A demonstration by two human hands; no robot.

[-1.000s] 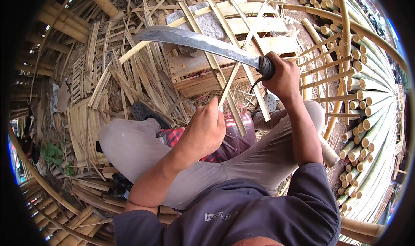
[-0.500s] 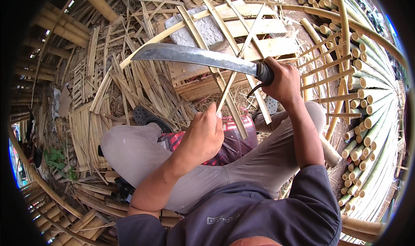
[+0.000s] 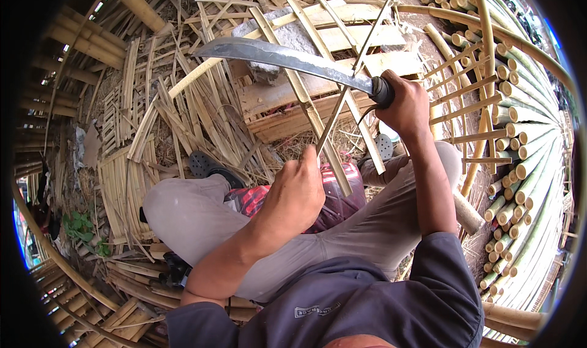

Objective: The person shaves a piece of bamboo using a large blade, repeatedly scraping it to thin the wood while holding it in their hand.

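Note:
My right hand (image 3: 405, 106) is wrapped round the dark handle of a machete (image 3: 275, 55). Its long curved blade points left over the wooden boards, and a dark cord loops below the grip. Between the fingers of my left hand (image 3: 295, 192) is the near end of a thin bamboo strip (image 3: 330, 122), slanting away up to the right. The blade crosses this strip near the handle; whether it touches cannot be made out. Several other bamboo strips (image 3: 299, 88) lean from the boards (image 3: 391, 66) toward my lap, passing beneath the blade.
A grey stone block (image 3: 264, 74) sits among the boards. Split bamboo pieces (image 3: 208, 115) litter the ground at left. Cut bamboo poles (image 3: 526, 134) are stacked at right, beside upright slats (image 3: 468, 91). My bent legs (image 3: 183, 204) surround a dark red cloth (image 3: 315, 216).
The machete has shifted up and slightly right with my right hand. My left hand has moved a little right, and the held strip has turned, showing a darker side.

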